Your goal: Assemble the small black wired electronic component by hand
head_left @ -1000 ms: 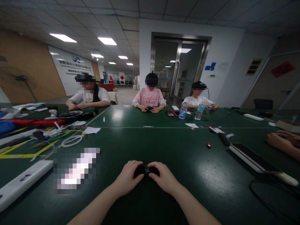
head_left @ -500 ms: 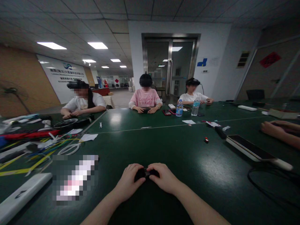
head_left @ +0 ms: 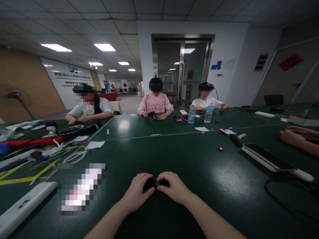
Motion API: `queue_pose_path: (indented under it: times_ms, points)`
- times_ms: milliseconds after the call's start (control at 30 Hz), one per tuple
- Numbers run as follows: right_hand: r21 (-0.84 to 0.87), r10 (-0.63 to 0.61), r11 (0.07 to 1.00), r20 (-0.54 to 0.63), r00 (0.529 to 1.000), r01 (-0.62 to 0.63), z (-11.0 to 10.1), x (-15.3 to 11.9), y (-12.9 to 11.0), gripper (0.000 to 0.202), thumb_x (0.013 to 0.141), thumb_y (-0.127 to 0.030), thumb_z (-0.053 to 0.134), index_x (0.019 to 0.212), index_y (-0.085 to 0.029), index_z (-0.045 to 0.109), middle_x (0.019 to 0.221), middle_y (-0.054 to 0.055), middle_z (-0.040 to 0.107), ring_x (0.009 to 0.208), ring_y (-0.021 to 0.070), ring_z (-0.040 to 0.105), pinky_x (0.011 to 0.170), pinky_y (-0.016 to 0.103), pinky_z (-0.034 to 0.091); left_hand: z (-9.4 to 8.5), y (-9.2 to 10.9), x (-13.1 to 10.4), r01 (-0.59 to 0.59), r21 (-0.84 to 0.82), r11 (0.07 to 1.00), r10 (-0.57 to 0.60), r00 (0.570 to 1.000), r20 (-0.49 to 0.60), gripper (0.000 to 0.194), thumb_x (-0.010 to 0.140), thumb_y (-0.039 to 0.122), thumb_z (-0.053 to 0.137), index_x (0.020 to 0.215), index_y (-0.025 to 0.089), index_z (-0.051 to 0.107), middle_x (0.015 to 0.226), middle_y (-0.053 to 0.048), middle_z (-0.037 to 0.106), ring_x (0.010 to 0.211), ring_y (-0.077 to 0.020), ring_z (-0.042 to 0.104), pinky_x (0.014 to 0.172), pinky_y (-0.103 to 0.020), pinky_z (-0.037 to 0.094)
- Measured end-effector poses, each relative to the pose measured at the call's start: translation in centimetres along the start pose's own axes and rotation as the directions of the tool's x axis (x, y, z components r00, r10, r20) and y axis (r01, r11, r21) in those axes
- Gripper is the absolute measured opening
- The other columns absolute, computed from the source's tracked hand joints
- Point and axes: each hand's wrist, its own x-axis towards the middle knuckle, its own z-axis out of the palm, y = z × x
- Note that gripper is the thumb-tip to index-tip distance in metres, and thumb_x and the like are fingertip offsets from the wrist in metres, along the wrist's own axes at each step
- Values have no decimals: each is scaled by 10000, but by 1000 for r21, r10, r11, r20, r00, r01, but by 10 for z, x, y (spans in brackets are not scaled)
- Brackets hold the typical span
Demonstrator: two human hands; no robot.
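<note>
Both of my hands rest low over the green table, close together in front of me. My left hand curls its fingers and thumb around the left end of a small black object. Around the right end of the same object, my right hand is closed in the same way. The fingers cover much of it, so I cannot make out its kind. Its middle shows in the narrow gap between my fingertips.
A blurred-out phone-shaped item and a white power bank lie left, near tangled cables. To the right are a dark-screened phone, a black cable and a small red item. Several people sit around the table.
My hands keep nearly the same grip on the black object, with the right fingers shifted slightly. The person opposite has raised a dark piece in one hand. The view has shifted a little.
</note>
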Motion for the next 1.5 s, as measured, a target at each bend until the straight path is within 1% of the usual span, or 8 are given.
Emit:
queue_pose_path:
  times_ms: [167,333,533,733,1000,1233,1367,1500]
  points:
    - [-3,-10,1000,2,1000,10,0,0,0,183,747,-301,614,928,-281,614,1076,-15,600,1042,207,509,929,385,356,-3,4,0,22,-18,1000,-22,999,28,409,765,308,578,1165,237,530,1163,-69,568,1094,-257,483,949,-418,368]
    - [15,5,1000,-1,1000,-5,0,0,1,175,757,-285,602,931,-275,607,1101,-9,587,1056,207,507,938,390,349,-6,5,0,47,-38,998,-45,998,47,384,772,303,575,1150,239,543,1131,-60,574,1066,-242,494,929,-399,389]
    - [30,-21,999,-21,1000,21,1,2,5,170,755,-263,602,925,-259,609,1121,0,583,1075,189,504,945,364,346,-2,0,1,8,-24,1000,-7,1000,19,373,761,281,590,1129,234,554,1100,-62,587,1031,-234,513,914,-382,395]
    - [-8,-30,1000,-26,999,30,2,0,-1,234,684,-278,677,905,-254,603,1107,-3,591,1062,200,505,941,372,343,0,-2,2,-8,-10,1000,8,1000,9,363,760,276,594,1119,236,558,1090,-58,592,1027,-230,518,906,-373,398]
    - [48,-8,999,-32,999,10,1,1,-1,177,728,-245,623,900,-250,585,1062,-10,581,1033,179,506,920,331,363,1,-5,1,-10,-10,1000,10,1000,16,377,772,295,581,1144,246,545,1114,-56,583,1049,-228,503,921,-375,387]
    - [111,87,990,-32,996,-83,-10,0,0,187,769,-279,576,953,-247,580,1003,8,582,970,179,537,862,328,416,-4,-1,1,36,-55,998,-35,999,36,391,783,294,559,1169,239,531,1157,-67,559,1089,-237,478,949,-400,378]
    - [150,87,986,-47,995,-79,-19,-2,3,195,783,-263,561,976,-234,565,1003,3,593,975,166,545,883,330,419,-4,0,0,37,-61,997,-35,999,33,390,781,292,562,1168,247,529,1159,-62,560,1094,-235,475,957,-410,372]
    - [174,70,984,-115,991,-49,-25,-2,11,235,780,-274,564,1010,-228,551,1025,8,595,1002,170,544,905,343,414,-5,3,0,44,-62,997,-42,999,30,400,764,273,574,1160,244,532,1168,-61,553,1099,-240,474,961,-412,369]
